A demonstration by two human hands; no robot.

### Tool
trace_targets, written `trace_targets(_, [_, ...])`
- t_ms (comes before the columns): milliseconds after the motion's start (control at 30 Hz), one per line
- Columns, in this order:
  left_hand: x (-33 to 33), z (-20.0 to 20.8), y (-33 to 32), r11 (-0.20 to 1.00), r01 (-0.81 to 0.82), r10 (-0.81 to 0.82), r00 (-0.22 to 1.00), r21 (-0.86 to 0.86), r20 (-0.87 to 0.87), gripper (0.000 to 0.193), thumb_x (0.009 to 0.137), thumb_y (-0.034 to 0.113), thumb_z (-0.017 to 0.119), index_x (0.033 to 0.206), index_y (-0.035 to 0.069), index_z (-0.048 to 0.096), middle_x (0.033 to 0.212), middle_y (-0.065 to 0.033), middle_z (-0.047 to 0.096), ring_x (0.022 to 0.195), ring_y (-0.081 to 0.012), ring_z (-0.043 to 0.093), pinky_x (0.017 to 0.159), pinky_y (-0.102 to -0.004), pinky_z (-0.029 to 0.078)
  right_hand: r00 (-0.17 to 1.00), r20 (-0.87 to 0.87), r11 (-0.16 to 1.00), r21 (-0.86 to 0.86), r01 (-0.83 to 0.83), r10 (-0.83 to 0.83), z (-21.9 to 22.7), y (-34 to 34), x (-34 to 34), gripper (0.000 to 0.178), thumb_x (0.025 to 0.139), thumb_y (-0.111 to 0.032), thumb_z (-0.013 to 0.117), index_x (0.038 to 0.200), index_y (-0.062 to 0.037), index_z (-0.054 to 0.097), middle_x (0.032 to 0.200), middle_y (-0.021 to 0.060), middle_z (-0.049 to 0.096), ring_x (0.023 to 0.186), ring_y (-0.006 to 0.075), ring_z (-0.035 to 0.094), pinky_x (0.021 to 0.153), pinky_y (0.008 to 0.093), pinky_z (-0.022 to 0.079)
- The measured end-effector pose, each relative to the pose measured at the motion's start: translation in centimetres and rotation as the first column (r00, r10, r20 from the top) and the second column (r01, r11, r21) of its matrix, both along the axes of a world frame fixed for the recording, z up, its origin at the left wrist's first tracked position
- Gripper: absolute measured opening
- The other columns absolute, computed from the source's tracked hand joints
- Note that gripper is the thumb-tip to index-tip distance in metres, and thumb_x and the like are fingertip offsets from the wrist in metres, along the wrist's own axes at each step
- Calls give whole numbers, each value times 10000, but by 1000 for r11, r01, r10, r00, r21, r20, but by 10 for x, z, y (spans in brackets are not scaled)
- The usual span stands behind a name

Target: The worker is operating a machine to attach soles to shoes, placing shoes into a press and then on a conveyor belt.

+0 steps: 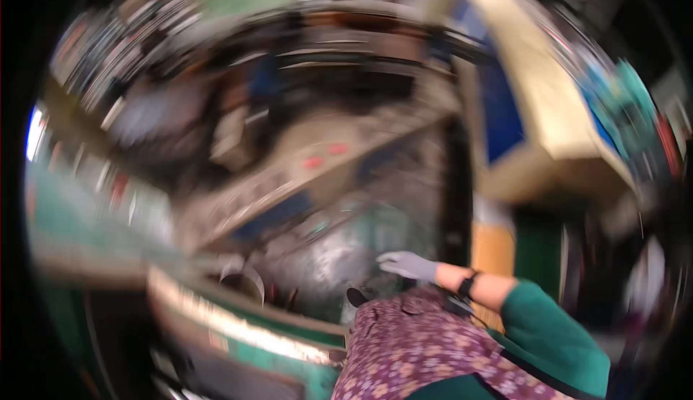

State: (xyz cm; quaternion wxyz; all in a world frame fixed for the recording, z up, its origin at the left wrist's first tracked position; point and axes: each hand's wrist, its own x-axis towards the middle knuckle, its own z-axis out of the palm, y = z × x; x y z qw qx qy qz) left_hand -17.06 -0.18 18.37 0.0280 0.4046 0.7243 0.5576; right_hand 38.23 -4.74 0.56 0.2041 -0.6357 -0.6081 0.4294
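Note:
The whole view is smeared by motion. My right hand (408, 264) wears a grey glove and reaches leftward over a grey, shiny metal surface (339, 252). Its fingers look loosely spread and I see nothing held in them. A dark band sits on that wrist, and a green sleeve covers the forearm. Below the hand lies purple flowered cloth (419, 349), part of my clothing. My left hand is out of sight.
A green-edged bench rim (245, 324) curves along the lower left. A machine panel with two red spots (325, 156) lies beyond the metal surface. A tan and blue slanted structure (534, 111) stands at the right. The cluttered background is too blurred to read.

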Motion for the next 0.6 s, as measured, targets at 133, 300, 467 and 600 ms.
trace_targets(133, [203, -47, 61, 647, 756, -752, 654, -98, 76, 340, 986, 200, 562, 1203, -42, 660, 1143, -187, 704, 1030, -310, 652, 926, -402, 528, 844, -108, 848, -148, 509, -526, -32, -89, 43, 363, 986, -341, 593, 1215, -68, 666, 1065, 119, 736, 950, 249, 694, 860, 365, 524])
trace_targets(300, [499, -128, 12, -619, 675, -778, -458, -401, 430, 372, 1000, 114, 547, 1344, -25, 566, 1304, -164, 632, 1240, -257, 586, 1084, -364, 422, 153, -92, 161, -83, 983, -984, -36, -242, 109, 292, 914, -214, 638, 1158, -57, 666, 959, 130, 716, 865, 220, 684, 798, 358, 530])
trace_targets(467, [711, -228, -122, -896, 207, -389, -792, -392, 471, 379, 1013, 187, 565, 1345, 4, 583, 1312, -186, 643, 1259, -279, 598, 1075, -369, 441, -651, -41, -651, 105, 752, -758, -133, -440, 148, 317, 901, -99, 627, 1215, -55, 613, 953, 148, 663, 830, 254, 653, 777, 391, 522])
trace_targets(600, [885, -287, -220, -923, 24, -271, -750, -385, 603, 468, 1017, 337, 546, 1328, -6, 610, 1319, -201, 647, 1252, -277, 608, 1066, -356, 451, -742, 358, -515, 550, 658, -567, -172, -555, 144, 436, 914, -181, 618, 1312, -8, 566, 1225, 231, 621, 1175, 387, 576, 1040, 454, 439])
